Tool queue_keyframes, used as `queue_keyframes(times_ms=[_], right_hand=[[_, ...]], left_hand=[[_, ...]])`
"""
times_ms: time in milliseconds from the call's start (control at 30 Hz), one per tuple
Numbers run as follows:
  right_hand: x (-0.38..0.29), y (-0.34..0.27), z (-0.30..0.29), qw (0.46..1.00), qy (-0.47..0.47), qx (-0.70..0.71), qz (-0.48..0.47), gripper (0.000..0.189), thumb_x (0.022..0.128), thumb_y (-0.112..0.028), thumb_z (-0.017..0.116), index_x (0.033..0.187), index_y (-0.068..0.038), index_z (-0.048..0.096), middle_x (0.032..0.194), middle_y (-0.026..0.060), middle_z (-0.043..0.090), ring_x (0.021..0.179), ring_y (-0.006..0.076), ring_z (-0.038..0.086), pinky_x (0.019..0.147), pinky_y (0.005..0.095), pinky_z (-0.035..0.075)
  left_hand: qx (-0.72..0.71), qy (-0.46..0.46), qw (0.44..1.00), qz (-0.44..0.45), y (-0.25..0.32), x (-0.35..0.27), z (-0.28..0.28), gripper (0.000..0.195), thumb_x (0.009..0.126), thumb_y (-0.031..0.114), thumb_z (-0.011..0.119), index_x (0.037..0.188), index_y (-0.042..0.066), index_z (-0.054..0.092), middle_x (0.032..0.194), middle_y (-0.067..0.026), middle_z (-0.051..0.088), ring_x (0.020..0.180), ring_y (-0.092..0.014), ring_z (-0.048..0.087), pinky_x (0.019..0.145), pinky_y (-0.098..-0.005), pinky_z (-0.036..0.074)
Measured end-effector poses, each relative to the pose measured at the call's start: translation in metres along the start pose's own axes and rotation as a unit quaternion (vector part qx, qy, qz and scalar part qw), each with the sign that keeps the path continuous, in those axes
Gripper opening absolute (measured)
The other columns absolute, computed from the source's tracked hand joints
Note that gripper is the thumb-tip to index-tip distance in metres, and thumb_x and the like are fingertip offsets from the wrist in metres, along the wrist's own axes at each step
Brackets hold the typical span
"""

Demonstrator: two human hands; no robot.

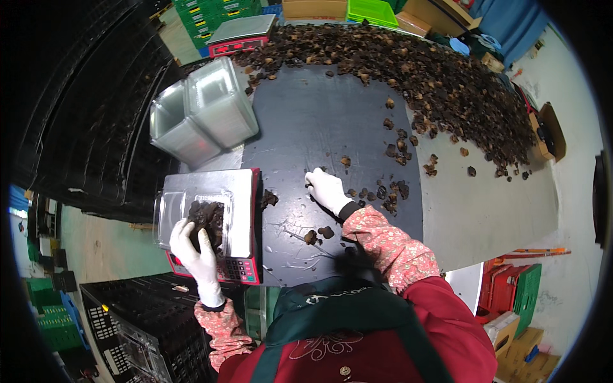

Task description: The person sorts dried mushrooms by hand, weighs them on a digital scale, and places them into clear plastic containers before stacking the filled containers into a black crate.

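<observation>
My left hand (194, 249), in a white glove, rests with bent fingers on dark dried mushroom-like pieces (210, 221) in a clear plastic clamshell box (230, 203). That box lies with its lid folded out on the steel plate of a red digital scale (244, 191). My right hand (328, 190), also white-gloved, is over the dark mat (297, 134), its fingers curled; whether a piece is between them cannot be seen. Loose pieces (390, 151) lie to its right, and a few (311, 237) nearer to me.
A large heap of dark dried pieces (431, 72) curves along the table's far and right side. Stacked clear plastic boxes (222, 103) stand behind the scale. A second red scale (242, 36) and a green tray (372, 13) are at the far edge. Black crates (96, 105) rise at left.
</observation>
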State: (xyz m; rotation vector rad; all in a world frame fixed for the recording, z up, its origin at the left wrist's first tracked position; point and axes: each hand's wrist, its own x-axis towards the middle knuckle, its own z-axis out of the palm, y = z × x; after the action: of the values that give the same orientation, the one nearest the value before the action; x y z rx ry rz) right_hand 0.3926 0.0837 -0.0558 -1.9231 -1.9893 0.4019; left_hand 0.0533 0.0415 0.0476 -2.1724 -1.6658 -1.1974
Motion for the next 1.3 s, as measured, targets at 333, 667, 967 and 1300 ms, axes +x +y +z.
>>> queue_keyframes(times_ms=[333, 667, 967, 1300], right_hand=[[0.023, -0.102, 0.023, 0.992, -0.071, 0.066, -0.085, 0.048, 0.074, -0.034, 0.080, 0.108, -0.006, 0.060, 0.109, 0.0184, 0.055, 0.100, 0.0366, 0.061, 0.081, 0.0480, 0.053], [0.004, -0.070, 0.035, 0.980, -0.077, 0.175, -0.050, 0.022, 0.080, -0.021, 0.071, 0.100, -0.012, 0.067, 0.097, 0.0116, 0.062, 0.095, 0.0298, 0.063, 0.083, 0.0376, 0.052], [0.034, -0.203, -0.039, 0.893, -0.039, 0.379, -0.241, 0.027, 0.079, -0.012, 0.069, 0.105, -0.006, 0.066, 0.100, 0.0115, 0.067, 0.097, 0.0243, 0.065, 0.087, 0.0360, 0.050], [0.061, -0.224, -0.010, 0.855, -0.102, 0.333, -0.385, 0.052, 0.077, -0.013, 0.062, 0.128, -0.011, 0.060, 0.137, 0.0143, 0.053, 0.129, 0.0328, 0.047, 0.112, 0.0437, 0.034]], left_hand=[[-0.194, 0.032, 0.971, -0.138, 0.045, -0.030, 0.007, 0.012, 0.090, -0.005, 0.058, 0.100, -0.002, 0.064, 0.101, -0.0139, 0.065, 0.091, -0.026, 0.064, 0.084, -0.0350, 0.050], [-0.224, 0.094, 0.950, -0.199, 0.016, -0.057, -0.011, 0.012, 0.096, -0.001, 0.052, 0.102, -0.003, 0.063, 0.100, -0.0092, 0.066, 0.092, -0.017, 0.061, 0.084, -0.0296, 0.050], [-0.062, 0.032, 0.967, -0.246, -0.017, -0.046, -0.026, 0.068, 0.084, 0.010, 0.069, 0.145, 0.002, 0.041, 0.149, -0.0219, 0.040, 0.141, -0.036, 0.031, 0.117, -0.0464, 0.021], [0.058, -0.144, 0.981, -0.115, -0.017, -0.024, -0.011, 0.102, 0.076, 0.038, 0.078, 0.153, 0.001, 0.021, 0.159, -0.0209, 0.023, 0.148, -0.037, 0.018, 0.119, -0.0540, 0.011]])
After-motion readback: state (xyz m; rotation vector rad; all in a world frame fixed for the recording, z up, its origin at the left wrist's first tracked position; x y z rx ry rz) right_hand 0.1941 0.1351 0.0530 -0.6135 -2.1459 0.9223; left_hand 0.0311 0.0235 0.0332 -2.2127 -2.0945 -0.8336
